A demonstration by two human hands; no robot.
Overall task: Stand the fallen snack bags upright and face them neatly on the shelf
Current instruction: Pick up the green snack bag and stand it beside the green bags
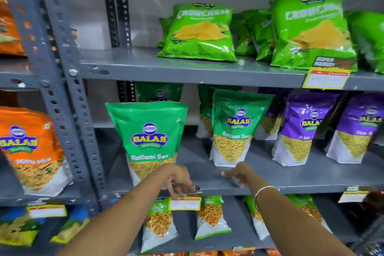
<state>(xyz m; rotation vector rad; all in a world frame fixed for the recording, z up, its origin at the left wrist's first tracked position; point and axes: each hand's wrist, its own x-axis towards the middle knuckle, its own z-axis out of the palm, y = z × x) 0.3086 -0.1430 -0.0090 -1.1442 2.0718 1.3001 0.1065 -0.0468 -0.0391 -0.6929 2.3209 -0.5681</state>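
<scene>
middle shelf (280,181): front green sev bag (148,141) stands upright at the shelf's front edge, label forward, leaning slightly. second green sev bag (234,129) sits further back and right, upright, also facing out. more green bags are partly hidden behind both. two purple bags (301,129) further right are upright.

left hand (179,178) is just below the front bag's bottom corner, over the shelf lip, fingers (173,192) curled loosely down toward the price tag (185,203); holding nothing. contact with the bag cannot be told. right hand (241,173) hovers at the shelf edge below the second bag, fingers partly spread, empty, apart from the bag.

top shelf: light green chip bags (199,33) lean back rather than stand; likely still to do.

judgement: step in hand looks like squaring the two green bags. to do it well, the person should grip each bag low at both bottom corners, not the slack top, so the gusset base seats flat. the second bag wants pulling forward level with the first, labels parallel to the lip. avoid knocking the price tag. pressing the base flat should stop the lean.
</scene>
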